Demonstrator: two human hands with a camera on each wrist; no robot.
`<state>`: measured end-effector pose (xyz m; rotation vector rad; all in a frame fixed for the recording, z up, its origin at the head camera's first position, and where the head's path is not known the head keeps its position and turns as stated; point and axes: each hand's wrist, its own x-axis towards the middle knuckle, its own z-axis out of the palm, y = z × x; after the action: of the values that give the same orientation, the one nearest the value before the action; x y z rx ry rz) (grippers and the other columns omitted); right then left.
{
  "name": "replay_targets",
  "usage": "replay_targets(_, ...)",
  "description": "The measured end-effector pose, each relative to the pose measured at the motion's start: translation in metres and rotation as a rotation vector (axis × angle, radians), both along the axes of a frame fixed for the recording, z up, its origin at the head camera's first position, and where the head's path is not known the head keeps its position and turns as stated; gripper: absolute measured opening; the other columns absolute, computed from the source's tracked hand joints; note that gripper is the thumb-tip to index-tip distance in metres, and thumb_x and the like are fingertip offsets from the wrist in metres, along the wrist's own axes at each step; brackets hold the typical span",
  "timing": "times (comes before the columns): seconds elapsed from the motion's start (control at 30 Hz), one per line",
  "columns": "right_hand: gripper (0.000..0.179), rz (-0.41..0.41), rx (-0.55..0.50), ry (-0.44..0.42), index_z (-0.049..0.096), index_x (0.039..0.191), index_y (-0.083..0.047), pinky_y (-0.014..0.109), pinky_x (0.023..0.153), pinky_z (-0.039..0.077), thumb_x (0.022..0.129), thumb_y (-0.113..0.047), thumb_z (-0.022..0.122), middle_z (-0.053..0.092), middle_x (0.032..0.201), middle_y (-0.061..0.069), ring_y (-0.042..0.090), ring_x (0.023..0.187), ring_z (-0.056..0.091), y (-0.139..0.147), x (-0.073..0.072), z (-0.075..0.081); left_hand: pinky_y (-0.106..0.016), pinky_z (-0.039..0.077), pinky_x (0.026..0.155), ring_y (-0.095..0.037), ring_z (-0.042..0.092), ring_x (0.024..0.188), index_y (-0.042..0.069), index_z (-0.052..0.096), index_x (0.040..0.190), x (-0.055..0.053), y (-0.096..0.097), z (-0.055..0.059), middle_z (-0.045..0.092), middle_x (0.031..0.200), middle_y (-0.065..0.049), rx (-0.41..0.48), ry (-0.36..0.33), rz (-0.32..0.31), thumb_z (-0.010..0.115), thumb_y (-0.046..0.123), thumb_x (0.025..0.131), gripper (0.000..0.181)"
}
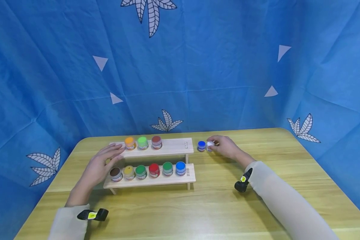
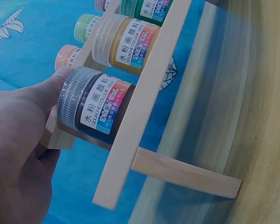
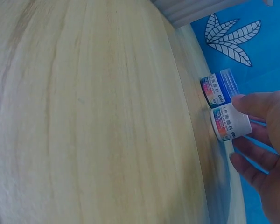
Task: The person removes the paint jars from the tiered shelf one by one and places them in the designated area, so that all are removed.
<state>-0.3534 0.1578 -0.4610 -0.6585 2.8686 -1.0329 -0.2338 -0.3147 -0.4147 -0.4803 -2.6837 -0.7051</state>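
Observation:
My right hand [image 1: 225, 146] pinches a white paint jar [image 3: 230, 122] between thumb and fingers, behind the table's middle. Right beside that jar stands a blue paint jar [image 1: 201, 146]. At the left end of a two-tier wooden rack [image 1: 174, 145] is my left hand [image 1: 100, 165], its fingers stretched over the upper shelf and its thumb lower, near the front edge. Close to that thumb, a dark brown paint jar [image 2: 98, 105] stands on the lower shelf. Part of the left fingers is hidden behind the shelf end in the left wrist view.
Orange [image 1: 130, 143], light green [image 1: 142, 142] and reddish-brown [image 1: 156, 142] jars stand on the upper shelf. The lower shelf carries several more, among them a red jar [image 1: 154, 170] and a bright blue jar [image 1: 181, 168]. A blue patterned curtain [image 1: 198, 66] hangs behind the table [image 1: 216, 210].

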Motion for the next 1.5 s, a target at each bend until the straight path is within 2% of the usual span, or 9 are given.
replay_targets(0.17,0.042,-0.012,0.003,-0.011,0.059,0.134,-0.006,0.045,0.089,0.054,0.096,-0.024,0.064,0.063,0.123,0.016,0.033,0.107,0.063,0.001,0.001,0.002,-0.064,0.031,0.107,-0.039,0.037,0.137,0.009,0.062,0.133,0.001,0.001,0.000,0.055,0.140,-0.012,0.003,0.004,-0.006,0.059,0.032,0.099,0.041)
replay_targets(0.37,0.045,-0.021,0.013,0.023,0.058,0.135,-0.007,0.051,0.096,0.049,0.096,-0.030,0.064,0.059,0.132,0.016,0.036,0.114,0.058,0.000,0.003,0.013,-0.063,0.031,0.107,-0.039,0.038,0.137,0.009,0.062,0.133,0.001,0.000,0.000,0.055,0.140,-0.012,0.004,0.015,-0.015,0.059,0.030,0.099,0.040)
replay_targets(0.67,0.049,0.001,0.052,0.072,0.058,0.136,-0.009,0.049,0.098,0.048,0.096,-0.036,0.064,0.059,0.132,0.012,0.032,0.119,0.056,-0.008,0.011,0.032,-0.064,0.032,0.106,-0.039,0.039,0.136,0.009,0.063,0.131,0.001,-0.001,0.001,0.055,0.140,-0.012,0.001,0.025,-0.025,0.060,0.029,0.099,0.038)
replay_targets(1.0,0.047,0.099,0.073,0.171,0.059,0.136,-0.011,0.047,0.097,0.049,0.098,-0.039,0.060,0.059,0.133,0.007,0.028,0.121,0.054,-0.029,0.028,0.065,-0.065,0.031,0.107,-0.040,0.038,0.136,0.009,0.063,0.132,0.002,0.001,0.003,0.055,0.140,-0.013,-0.004,0.007,-0.021,0.059,0.030,0.099,0.039)
replay_targets(1.17,0.050,0.163,0.101,0.222,0.059,0.136,-0.012,0.047,0.103,0.044,0.098,-0.044,0.058,0.059,0.134,0.006,0.027,0.125,0.053,-0.044,0.037,0.080,-0.065,0.031,0.107,-0.039,0.037,0.137,0.009,0.062,0.133,0.003,0.000,0.002,0.054,0.141,-0.013,-0.007,-0.005,-0.012,0.059,0.031,0.099,0.040)
replay_targets(1.5,0.047,0.241,0.120,0.253,0.061,0.134,-0.014,0.044,0.106,0.043,0.098,-0.044,0.058,0.060,0.133,0.002,0.022,0.126,0.052,-0.077,0.049,0.102,-0.063,0.031,0.108,-0.039,0.037,0.137,0.008,0.062,0.132,0.002,0.000,0.003,0.055,0.140,-0.012,-0.011,0.014,-0.023,0.059,0.030,0.100,0.040)
